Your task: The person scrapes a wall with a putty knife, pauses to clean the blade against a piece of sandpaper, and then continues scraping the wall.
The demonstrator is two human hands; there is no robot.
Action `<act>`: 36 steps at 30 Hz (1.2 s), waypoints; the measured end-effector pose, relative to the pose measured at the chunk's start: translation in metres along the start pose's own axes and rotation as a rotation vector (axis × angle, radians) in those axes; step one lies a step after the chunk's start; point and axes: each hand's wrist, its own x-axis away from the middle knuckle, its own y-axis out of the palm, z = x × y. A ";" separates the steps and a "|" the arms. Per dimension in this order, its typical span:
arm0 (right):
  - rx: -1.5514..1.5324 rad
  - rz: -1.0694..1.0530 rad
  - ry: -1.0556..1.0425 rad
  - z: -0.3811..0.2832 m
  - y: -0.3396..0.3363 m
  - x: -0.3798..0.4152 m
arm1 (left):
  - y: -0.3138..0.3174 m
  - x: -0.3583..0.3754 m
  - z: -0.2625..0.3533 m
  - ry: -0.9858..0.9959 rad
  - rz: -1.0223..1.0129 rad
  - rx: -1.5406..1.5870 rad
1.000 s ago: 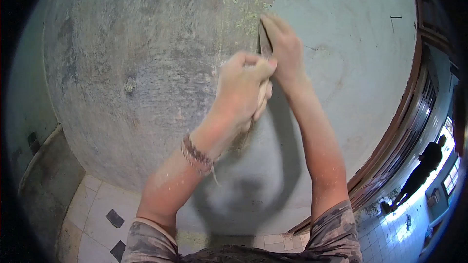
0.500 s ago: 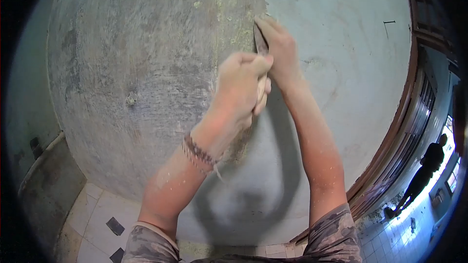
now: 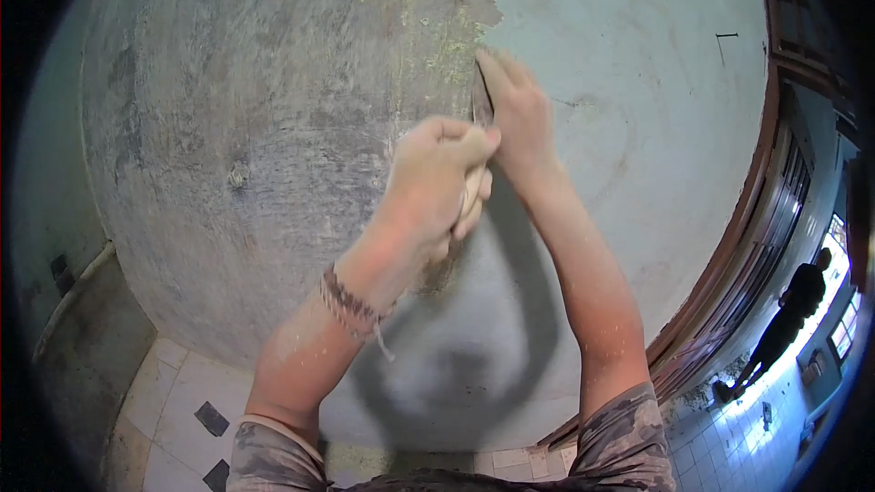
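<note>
My left hand (image 3: 436,178) is closed around the handle of a scraper, its grip mostly hidden by the fingers. The scraper's dark metal blade (image 3: 483,102) points up and lies against the wall, where bare grey plaster (image 3: 273,109) meets pale green paint (image 3: 638,128). My right hand (image 3: 521,118) holds the blade from its right side, fingers bent over it near the tip; its thumb is out of sight. A ragged paint edge (image 3: 497,9) runs upward above the hands. Pale dust coats both hands, and a braided bracelet (image 3: 351,302) circles the left wrist.
A nail (image 3: 726,36) sticks out of the painted wall at upper right. Beyond a brown door frame (image 3: 761,155), a person in dark clothes (image 3: 793,314) stands on a tiled floor. A low grey ledge (image 3: 91,346) stands at left, beside pale floor tiles (image 3: 182,401).
Both hands and the scraper have moved down and slightly left along the paint edge. The view has shifted a little, and the grip looks the same.
</note>
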 end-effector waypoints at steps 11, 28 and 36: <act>-0.069 -0.029 -0.013 0.009 0.000 -0.032 | 0.003 -0.014 0.013 0.063 -0.018 -0.082; -0.010 0.053 -0.013 -0.007 0.006 0.004 | -0.006 0.006 -0.002 -0.015 -0.046 -0.061; -0.102 -0.059 0.035 -0.005 -0.005 0.010 | -0.002 0.008 -0.015 -0.034 0.028 -0.007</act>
